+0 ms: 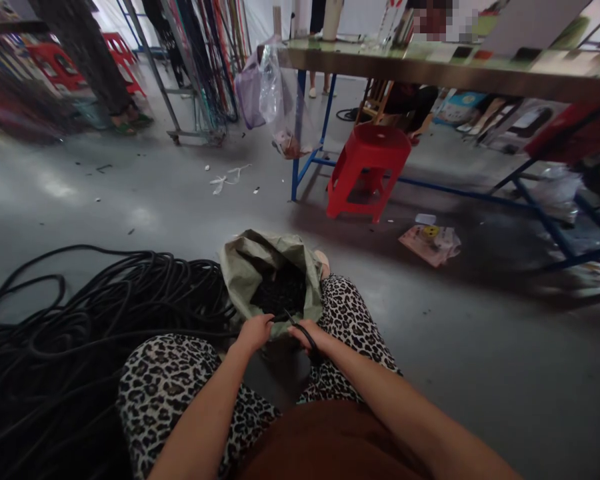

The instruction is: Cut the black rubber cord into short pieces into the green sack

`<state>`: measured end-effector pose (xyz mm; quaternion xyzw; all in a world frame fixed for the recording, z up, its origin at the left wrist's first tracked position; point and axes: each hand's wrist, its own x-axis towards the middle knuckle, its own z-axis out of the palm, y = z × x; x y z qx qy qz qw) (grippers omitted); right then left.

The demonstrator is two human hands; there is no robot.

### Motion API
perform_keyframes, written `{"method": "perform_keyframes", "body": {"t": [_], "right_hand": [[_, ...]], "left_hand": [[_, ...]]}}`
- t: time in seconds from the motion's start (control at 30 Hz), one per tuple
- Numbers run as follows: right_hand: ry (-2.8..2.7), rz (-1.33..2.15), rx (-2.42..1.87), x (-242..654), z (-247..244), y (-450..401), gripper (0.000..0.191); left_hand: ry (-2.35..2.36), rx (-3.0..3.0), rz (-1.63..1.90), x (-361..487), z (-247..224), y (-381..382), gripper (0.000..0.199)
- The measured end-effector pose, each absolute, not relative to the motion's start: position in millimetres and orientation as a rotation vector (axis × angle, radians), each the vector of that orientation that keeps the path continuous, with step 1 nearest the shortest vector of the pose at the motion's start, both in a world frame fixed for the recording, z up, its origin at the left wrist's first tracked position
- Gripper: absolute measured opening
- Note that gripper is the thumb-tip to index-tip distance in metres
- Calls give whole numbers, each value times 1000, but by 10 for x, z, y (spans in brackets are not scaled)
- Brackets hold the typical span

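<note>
Between my knees stands an open green woven sack [237, 270], with many small black pieces [280, 290] inside. My left hand [256, 332] is closed on a black cord [205, 333] at the sack's near rim; the cord runs off to the left. My right hand [307, 335] grips black-handled scissors [310, 341], their blades pointing toward the cord's end over the rim. Whether the blades touch the cord is too small to tell. A large heap of black cord [130, 287] lies on the floor at the left.
A red stool [370, 167] stands by a long table [430, 67] with blue legs. Plastic bags [280, 100] hang at its corner. Pink packaging [430, 245] lies on the floor at right. A rack of colored cords [210, 60] and a few people are further back.
</note>
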<state>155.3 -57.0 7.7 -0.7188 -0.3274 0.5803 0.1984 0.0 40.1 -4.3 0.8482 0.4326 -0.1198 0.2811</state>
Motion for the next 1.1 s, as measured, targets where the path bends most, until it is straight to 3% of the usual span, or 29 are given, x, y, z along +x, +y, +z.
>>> {"method": "perform_keyframes", "body": {"t": [0.47, 0.83, 1.1], "right_hand": [[-791, 1546, -2037, 1585, -80, -574, 26], [-763, 1661, -2077, 1580, 143, -554, 30], [-832, 1676, -2093, 1580, -101, -565, 26]], "left_hand": [[1200, 2200, -317, -6, -84, 423, 36], [1250, 2178, -245, 1, -93, 426, 35], [1249, 2177, -218, 3, -111, 429, 34]]}}
